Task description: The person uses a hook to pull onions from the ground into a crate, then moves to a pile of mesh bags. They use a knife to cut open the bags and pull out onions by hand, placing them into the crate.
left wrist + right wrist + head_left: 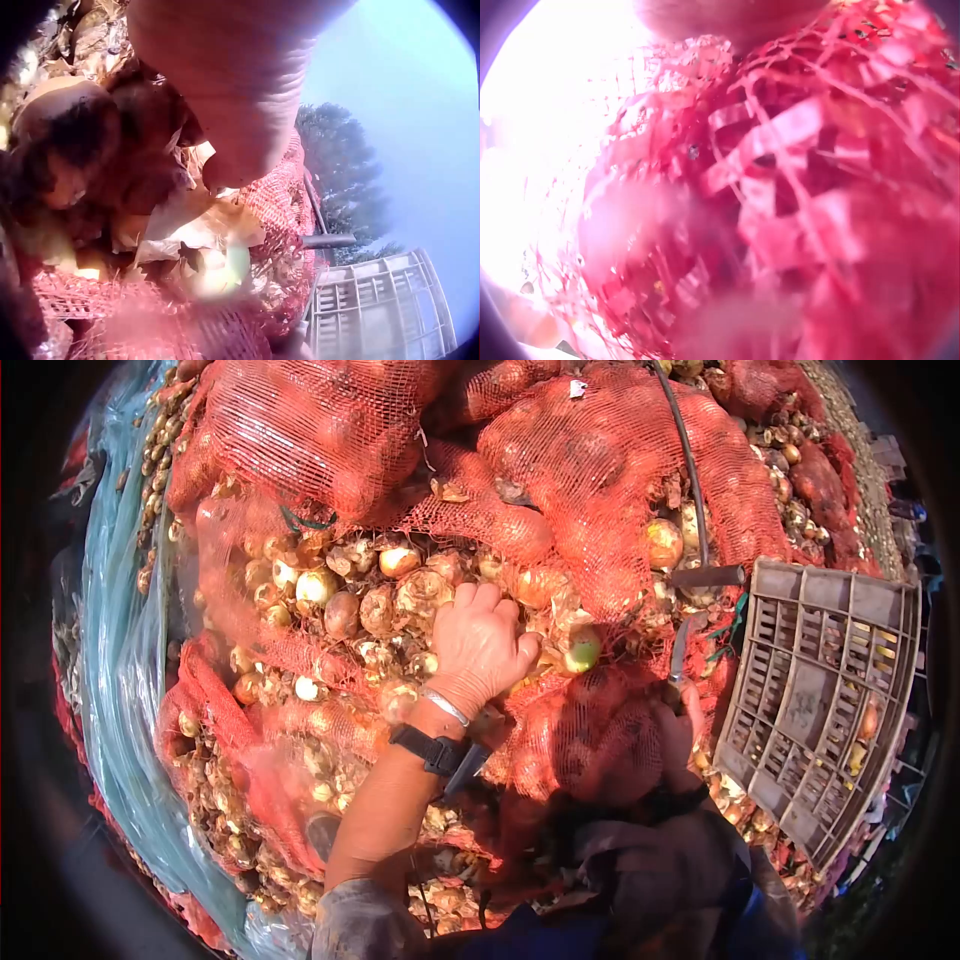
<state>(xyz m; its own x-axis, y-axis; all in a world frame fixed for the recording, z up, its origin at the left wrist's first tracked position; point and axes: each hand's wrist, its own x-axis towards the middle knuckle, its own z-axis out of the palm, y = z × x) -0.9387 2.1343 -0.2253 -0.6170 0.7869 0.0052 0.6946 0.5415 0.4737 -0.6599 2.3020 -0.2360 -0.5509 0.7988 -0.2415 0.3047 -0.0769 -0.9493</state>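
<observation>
My left hand (480, 645) is over loose onions (378, 608), its fingers bent down and its thumb pointing right. Whether an onion is inside its grip is hidden. Just right of the thumb lies a green-sided onion (583, 650), also visible in the left wrist view below the hand (232, 90). My right hand (680, 725), in shadow at the right, grips a knife (681, 650) with the blade pointing up and away. Beside it a filled red mesh bag (590, 735) bulges between the hands. Red mesh (780, 165) fills much of the right wrist view.
Filled red mesh bags (310, 435) lie across the back. At the right a grey plastic crate (800, 705) stands tilted, with a dark bar (708, 576) by its upper corner. Blue plastic sheeting (125, 660) runs down the left side. Small onions (235, 820) are heaped at front left.
</observation>
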